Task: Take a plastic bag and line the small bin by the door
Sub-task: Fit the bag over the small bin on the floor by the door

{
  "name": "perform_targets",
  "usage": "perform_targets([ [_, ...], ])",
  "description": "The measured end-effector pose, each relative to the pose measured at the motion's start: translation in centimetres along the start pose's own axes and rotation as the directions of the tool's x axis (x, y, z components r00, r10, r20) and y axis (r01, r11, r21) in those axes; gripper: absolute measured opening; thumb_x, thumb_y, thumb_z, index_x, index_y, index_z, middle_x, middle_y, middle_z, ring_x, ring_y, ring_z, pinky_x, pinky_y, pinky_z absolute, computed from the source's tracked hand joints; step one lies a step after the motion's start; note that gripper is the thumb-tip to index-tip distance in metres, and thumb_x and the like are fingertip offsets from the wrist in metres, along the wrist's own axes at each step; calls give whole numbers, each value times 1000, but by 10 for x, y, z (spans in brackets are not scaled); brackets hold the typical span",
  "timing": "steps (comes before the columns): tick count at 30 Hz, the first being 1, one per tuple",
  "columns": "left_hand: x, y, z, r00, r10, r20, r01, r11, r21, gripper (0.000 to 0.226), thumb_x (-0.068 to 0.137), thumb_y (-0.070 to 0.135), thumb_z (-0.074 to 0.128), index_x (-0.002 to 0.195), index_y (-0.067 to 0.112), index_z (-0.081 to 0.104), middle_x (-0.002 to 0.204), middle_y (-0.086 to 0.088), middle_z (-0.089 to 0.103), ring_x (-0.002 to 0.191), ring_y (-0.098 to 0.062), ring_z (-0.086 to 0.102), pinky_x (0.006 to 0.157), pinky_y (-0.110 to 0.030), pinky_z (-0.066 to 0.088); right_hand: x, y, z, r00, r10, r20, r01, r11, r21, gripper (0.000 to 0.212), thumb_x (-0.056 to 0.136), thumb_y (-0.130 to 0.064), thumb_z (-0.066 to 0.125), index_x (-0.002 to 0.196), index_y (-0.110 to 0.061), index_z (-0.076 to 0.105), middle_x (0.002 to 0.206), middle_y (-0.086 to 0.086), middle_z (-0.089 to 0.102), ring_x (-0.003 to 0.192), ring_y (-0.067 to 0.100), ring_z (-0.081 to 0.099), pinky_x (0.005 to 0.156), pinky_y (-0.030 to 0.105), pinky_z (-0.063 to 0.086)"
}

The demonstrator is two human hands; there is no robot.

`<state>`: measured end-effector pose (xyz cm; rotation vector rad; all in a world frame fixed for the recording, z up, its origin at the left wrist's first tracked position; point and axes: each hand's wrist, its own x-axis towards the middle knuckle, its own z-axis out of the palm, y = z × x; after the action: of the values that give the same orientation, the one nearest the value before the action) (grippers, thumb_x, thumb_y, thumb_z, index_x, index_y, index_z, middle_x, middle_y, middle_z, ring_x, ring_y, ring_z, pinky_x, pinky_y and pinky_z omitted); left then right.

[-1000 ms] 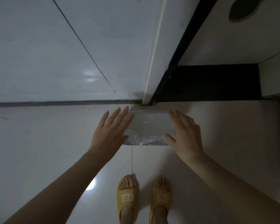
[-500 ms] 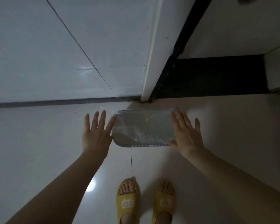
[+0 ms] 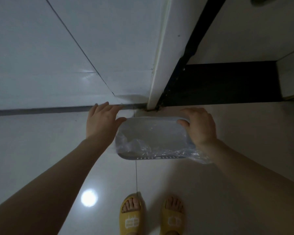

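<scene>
Since half a second ago, both hands have closed in on the small bin's top edge. The left hand lies spread, thumb touching the bin's left rim corner, fingers open and holding nothing. The right hand curls over the right rim, pressing the plastic bag against it. The clear bag sits crumpled inside the small bin, its film spilling over the near right corner. The bin stands on the floor by the white door frame, ahead of yellow slippers.
</scene>
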<state>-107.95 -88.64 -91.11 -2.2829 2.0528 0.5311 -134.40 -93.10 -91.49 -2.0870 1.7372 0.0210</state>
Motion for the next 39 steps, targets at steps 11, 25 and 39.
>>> perform_targets([
  [11, 26, -20, 17, 988, -148, -36, 131, 946, -298, 23, 90, 43, 47, 85, 21, 51, 69, 0, 58, 67, -27, 54, 59, -36, 45, 32, 19, 2, 997, -29, -72, 45, 973, 226, 8, 89, -18, 56, 85, -11, 58, 75, 10, 64, 65, 25, 58, 58, 33, 45],
  [25, 14, -37, 70, 932, -239, 274, 361, 691, -626, 26, 89, 30, 54, 87, 6, 62, 85, -19, 66, 74, -36, 60, 66, -40, 50, 39, 41, 36, 751, 350, 560, -659, 457, 598, 22, 83, -22, 64, 92, -3, 69, 79, 16, 68, 62, 25, 66, 52, 27, 55],
  [39, -90, -37, 45, 478, -367, 798, 652, -461, -602, 61, 75, 52, 63, 115, 8, 52, 106, -8, 67, 98, -23, 63, 87, -38, 47, -58, -104, 24, 918, -377, 122, 383, 923, -33, 31, 74, -33, 70, 96, -11, 68, 88, 10, 70, 81, 33, 62, 72, 44, 50],
])
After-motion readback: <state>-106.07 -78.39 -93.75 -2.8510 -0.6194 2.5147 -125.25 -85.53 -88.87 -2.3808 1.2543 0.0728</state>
